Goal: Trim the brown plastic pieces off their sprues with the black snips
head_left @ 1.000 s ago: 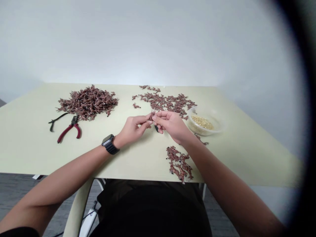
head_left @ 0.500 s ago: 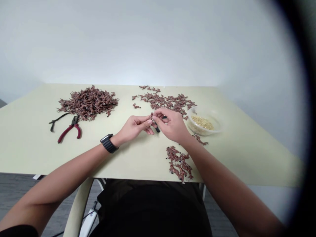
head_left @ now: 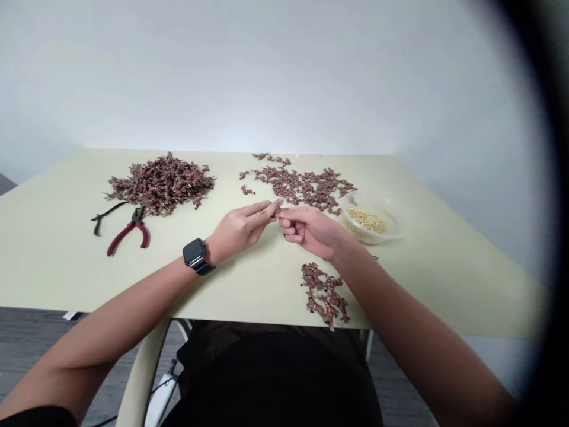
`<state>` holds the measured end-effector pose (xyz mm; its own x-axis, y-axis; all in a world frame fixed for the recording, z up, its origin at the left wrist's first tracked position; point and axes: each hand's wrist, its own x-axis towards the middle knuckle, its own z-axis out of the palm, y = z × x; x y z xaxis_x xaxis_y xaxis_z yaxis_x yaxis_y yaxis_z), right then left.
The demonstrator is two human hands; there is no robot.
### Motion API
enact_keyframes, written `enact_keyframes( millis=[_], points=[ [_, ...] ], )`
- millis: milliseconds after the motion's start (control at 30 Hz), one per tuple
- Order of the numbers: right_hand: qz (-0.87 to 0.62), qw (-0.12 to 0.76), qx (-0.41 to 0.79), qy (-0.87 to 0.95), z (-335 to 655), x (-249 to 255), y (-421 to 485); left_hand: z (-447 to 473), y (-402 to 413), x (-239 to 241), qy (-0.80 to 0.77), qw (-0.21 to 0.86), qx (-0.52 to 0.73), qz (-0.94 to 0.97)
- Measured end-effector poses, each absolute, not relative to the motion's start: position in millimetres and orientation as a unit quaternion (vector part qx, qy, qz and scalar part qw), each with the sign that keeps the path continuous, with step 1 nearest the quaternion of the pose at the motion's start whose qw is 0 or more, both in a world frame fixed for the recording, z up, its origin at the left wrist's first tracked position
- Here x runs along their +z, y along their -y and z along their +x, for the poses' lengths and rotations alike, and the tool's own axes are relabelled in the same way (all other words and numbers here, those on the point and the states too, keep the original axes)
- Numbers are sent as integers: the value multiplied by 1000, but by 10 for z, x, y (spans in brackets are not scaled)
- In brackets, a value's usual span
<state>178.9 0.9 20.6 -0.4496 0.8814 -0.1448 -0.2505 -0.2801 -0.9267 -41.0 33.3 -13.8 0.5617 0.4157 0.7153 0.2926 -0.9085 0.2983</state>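
Above the middle of the table, my left hand [head_left: 243, 230] and my right hand [head_left: 309, 228] meet at the fingertips. Between them they pinch a small brown animal figure [head_left: 278, 209], mostly covered by the fingers. Its kind is too small to make out. The thumb and forefinger of each hand press together on it, and the right hand's other fingers are curled in. Beyond the hands lies a loose spread of similar brown figures [head_left: 306, 185]. Closer to me, by my right forearm, sits a small group of them [head_left: 326, 293].
A large heap of brown figures [head_left: 162, 184] is at the back left. In front of it lie red-handled pliers [head_left: 133, 228] and a black-handled tool [head_left: 102, 219]. A clear plastic bowl [head_left: 393, 232] with small gold-coloured pieces stands right of my right hand. The table's front edge [head_left: 249, 322] runs before me.
My left hand has rolled over, back now upward, and its watch face shows. The right hand has turned and dropped slightly, its fingers more curled. The black object formerly under the hands is hidden.
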Motion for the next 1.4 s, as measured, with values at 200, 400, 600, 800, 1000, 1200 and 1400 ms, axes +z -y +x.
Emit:
enact_keyframes(
  millis=[200,400,600,800,1000,1200,1400],
  points=[
    [-403,479,500,598,1761,180,22,-294,-200,-77,-287,314,437,792],
    [-435,495,396,639,1703,156,70,-245,-153,-38,-307,400,417,756],
    [-399,458,608,511,1720,205,30,-318,-252,-159,-290,218,437,823],
    [-355,398,730,427,1757,233,-1,-400,-324,-157,-216,98,432,870],
    [-435,484,432,625,1712,123,38,-265,-211,-83,-306,376,418,769],
    [-452,488,390,637,1683,141,68,-266,-222,-135,-301,380,419,768],
    [-364,409,701,457,1734,197,6,-356,-309,-190,-229,156,455,847]
  ],
)
